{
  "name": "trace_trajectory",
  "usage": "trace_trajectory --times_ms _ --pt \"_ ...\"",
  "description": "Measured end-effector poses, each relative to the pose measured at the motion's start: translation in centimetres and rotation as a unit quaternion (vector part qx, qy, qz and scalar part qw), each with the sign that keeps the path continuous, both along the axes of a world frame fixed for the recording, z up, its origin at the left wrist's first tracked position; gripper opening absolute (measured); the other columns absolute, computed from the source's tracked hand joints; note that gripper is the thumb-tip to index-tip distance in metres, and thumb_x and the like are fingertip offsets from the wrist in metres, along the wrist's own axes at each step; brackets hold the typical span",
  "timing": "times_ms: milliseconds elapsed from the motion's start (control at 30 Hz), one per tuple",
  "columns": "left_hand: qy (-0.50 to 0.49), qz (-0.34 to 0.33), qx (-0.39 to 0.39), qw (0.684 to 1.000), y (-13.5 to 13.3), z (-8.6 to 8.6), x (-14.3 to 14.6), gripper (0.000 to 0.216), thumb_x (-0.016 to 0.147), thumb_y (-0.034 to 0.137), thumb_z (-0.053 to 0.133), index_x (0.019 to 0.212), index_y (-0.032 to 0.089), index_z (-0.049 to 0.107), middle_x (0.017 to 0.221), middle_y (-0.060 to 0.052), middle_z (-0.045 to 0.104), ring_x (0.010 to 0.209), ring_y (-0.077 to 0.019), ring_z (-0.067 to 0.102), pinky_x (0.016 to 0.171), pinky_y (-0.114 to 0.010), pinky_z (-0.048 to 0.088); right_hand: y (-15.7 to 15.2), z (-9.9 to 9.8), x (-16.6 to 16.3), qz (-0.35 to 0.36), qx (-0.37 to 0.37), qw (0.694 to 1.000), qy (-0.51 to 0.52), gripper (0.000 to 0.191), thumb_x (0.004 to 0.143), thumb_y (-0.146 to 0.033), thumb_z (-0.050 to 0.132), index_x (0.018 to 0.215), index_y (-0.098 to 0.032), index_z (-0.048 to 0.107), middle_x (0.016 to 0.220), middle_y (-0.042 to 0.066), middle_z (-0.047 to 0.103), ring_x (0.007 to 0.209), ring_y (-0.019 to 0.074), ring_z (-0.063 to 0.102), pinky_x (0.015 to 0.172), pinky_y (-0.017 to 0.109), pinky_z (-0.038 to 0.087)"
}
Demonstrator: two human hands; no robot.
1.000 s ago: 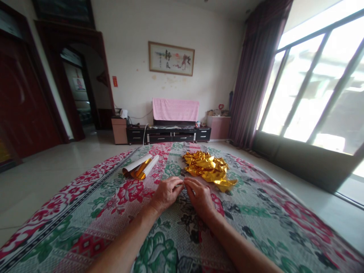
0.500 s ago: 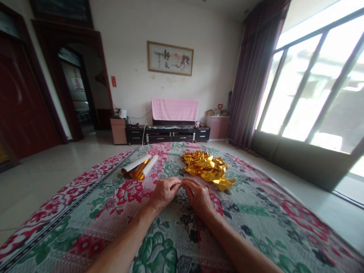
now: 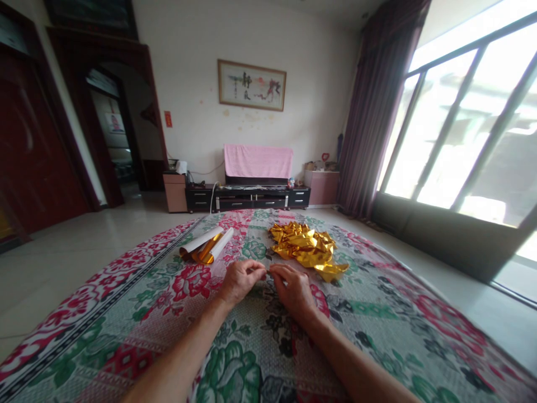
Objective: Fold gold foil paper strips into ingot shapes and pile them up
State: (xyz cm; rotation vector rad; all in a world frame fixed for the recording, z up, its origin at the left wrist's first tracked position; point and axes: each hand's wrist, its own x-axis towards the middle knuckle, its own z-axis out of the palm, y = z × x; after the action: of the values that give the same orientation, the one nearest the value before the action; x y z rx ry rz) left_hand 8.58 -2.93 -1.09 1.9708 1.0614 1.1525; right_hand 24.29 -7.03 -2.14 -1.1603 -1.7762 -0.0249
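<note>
My left hand point(image 3: 243, 281) is closed in a pinch over the middle of the flowered cloth point(image 3: 180, 336). Facing it, my right hand point(image 3: 291, 286) pinches too, its fingertips a small gap from the left ones. Whatever lies between the fingers, if anything, is too small to make out. Just beyond my right hand is a heap of folded gold foil pieces point(image 3: 304, 240), one of them point(image 3: 332, 272) lying at its near edge. Rolled sheets point(image 3: 207, 246), white outside and gold inside, rest on the cloth beyond my left hand.
The cloth covers a broad surface with a rounded far edge. Past it stands a low black TV cabinet point(image 3: 251, 200), with a pink towel point(image 3: 259, 161) draped over something on top. A purple curtain point(image 3: 364, 123) and large windows point(image 3: 461, 129) line the right side.
My left hand has shifted very slightly left, so the gap between the two hands' fingertips is a little wider. The foil heap and the rolls stay put.
</note>
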Motion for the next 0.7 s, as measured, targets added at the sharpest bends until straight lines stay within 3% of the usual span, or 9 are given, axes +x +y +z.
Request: trace_trajectory --times_ms 300,500,700 --pt "0.004 -0.033 -0.08 0.996 0.09 0.59 -0.64 0.031 0.073 0.036 0.055 0.091 0.015 0.069 0.069 -0.004 0.071 0.055 -0.0135 0.061 0.051 -0.021 0.045 0.13 0.1 0.05 -0.003 -0.004 1.0 -0.002 0.021 0.082 -0.015 0.047 0.086 -0.021 0.068 0.089 0.003 0.069 0.081 0.0145 0.064 0.075 0.023 0.047" --pt "-0.101 -0.035 -0.142 0.984 0.05 0.72 -0.24 0.024 0.069 0.032 0.059 0.083 0.014 0.066 0.074 -0.005 0.071 0.069 -0.0164 0.065 0.055 -0.021 0.047 0.3 -0.15 0.04 -0.005 0.0 1.0 0.019 0.022 0.081 -0.015 0.048 0.087 -0.02 0.068 0.088 0.003 0.069 0.08 0.0148 0.063 0.076 0.023 0.047" --pt "-0.102 0.011 -0.132 0.986 0.16 0.85 -0.28 0.023 0.069 0.035 0.06 0.076 0.014 0.066 0.045 0.002 0.06 0.038 -0.0073 0.047 0.04 -0.017 0.032 0.24 0.16 0.22 -0.018 -0.028 0.999 0.004 0.023 0.083 -0.021 0.047 0.083 -0.022 0.07 0.078 0.001 0.07 0.069 0.0145 0.062 0.066 0.022 0.045"
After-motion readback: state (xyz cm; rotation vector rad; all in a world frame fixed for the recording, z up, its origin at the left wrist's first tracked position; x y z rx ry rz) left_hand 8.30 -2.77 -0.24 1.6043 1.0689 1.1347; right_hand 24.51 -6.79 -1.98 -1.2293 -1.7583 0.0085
